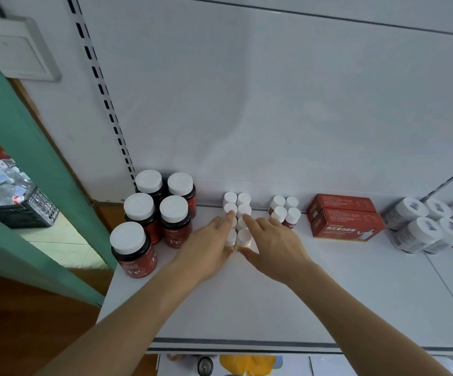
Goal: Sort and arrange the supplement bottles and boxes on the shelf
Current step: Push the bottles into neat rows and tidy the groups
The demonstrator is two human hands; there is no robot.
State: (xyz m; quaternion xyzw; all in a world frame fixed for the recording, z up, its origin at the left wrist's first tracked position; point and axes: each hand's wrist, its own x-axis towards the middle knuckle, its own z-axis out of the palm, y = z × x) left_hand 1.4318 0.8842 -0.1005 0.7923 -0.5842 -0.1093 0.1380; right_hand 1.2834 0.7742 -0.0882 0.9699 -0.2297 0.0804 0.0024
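Observation:
On the white shelf a double row of small white-capped bottles runs from the back wall toward me. My left hand lies flat against the row's left side and my right hand against its right side, fingers stretched, pressing the bottles together between them. Several large dark red bottles with white caps stand at the left end. A small cluster of white-capped brown bottles stands to the right of my right hand. Two red boxes lie side by side farther right.
White-labelled jars crowd the far right of the shelf. The shelf's back panel rises right behind the bottles. A green door frame and a black crate of packets are to the left. A lower shelf shows below.

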